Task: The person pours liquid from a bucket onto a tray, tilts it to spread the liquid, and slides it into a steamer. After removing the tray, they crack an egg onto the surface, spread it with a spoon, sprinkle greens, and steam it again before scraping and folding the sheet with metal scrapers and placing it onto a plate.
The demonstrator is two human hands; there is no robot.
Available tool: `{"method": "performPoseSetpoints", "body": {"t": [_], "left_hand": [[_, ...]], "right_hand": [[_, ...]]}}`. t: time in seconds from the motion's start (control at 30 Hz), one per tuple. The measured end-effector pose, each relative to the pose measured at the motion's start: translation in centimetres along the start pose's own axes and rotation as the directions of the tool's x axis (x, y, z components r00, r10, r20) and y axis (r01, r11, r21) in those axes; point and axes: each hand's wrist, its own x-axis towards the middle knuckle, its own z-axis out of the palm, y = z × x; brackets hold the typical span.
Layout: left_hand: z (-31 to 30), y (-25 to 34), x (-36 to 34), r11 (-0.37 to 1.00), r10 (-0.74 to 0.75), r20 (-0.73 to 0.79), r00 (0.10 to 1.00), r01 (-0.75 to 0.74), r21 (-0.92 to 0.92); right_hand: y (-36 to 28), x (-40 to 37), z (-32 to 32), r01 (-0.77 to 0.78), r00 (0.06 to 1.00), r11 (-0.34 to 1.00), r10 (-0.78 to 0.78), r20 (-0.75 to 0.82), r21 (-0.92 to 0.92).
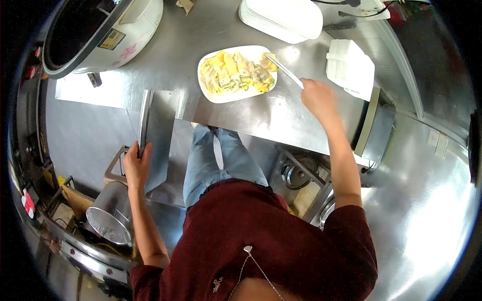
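My right hand is closed around a pair of slim silver tongs, though they could be chopsticks. Their tip touches a yellow folded piece of food at the right end of a white oval plate. Along the plate lie several yellow-green pieces, like egg-coated slices. Low at the left, my left hand grips the rim of a metal tray. The tray hangs tilted beside the counter's front edge, and its near end reaches down past my hand.
On the steel counter, a large white cooker stands at the upper left. Stacked white plates sit at the back, with white containers at the right. A steel pot stands lower left, and a lid lies under the counter.
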Motion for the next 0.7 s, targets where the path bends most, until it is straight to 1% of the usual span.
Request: {"method": "performPoseSetpoints", "body": {"t": [0.13, 0.23, 0.33, 0.43, 0.53, 0.67, 0.7], "left_hand": [[0.3, 0.3, 0.4, 1.000, -0.005, 0.029, 1.000, 0.005, -0.002], [0.5, 0.1, 0.5, 1.000, 0.010, 0.020, 1.000, -0.010, -0.019], [0.8, 0.5, 0.7, 1.000, 0.011, 0.029, 1.000, -0.010, -0.026], [1.0, 0.6, 1.0, 0.999, 0.000, 0.040, 0.999, 0.002, -0.048], [0.8, 1.3, 0.8, 0.999, -0.001, 0.047, 0.999, 0.003, -0.052], [0.6, 0.8, 0.8, 0.999, 0.019, 0.042, 0.999, -0.018, -0.028], [0.5, 0.7, 0.8, 1.000, 0.016, 0.040, 0.999, -0.015, -0.027]], "right_hand": [[-0.1, 0.0, -0.6, 0.004, 1.000, 1.000, -0.003, 0.010, -0.008], [0.6, -0.6, -2.1, -0.031, 0.997, 0.999, 0.030, 0.070, 0.012], [-0.2, -0.2, -1.4, 0.019, 0.998, 1.000, -0.020, 0.067, 0.010], [-1.4, 0.0, 0.8, 0.048, 0.989, 0.998, -0.052, 0.135, 0.032], [-1.6, -0.1, 0.7, 0.048, 0.991, 0.992, -0.062, 0.117, 0.118], [-0.9, 0.5, -1.8, -0.087, 0.970, 0.990, 0.058, 0.234, 0.116], [-0.9, 0.6, -1.7, -0.083, 0.971, 0.990, 0.054, 0.234, 0.116]]}}
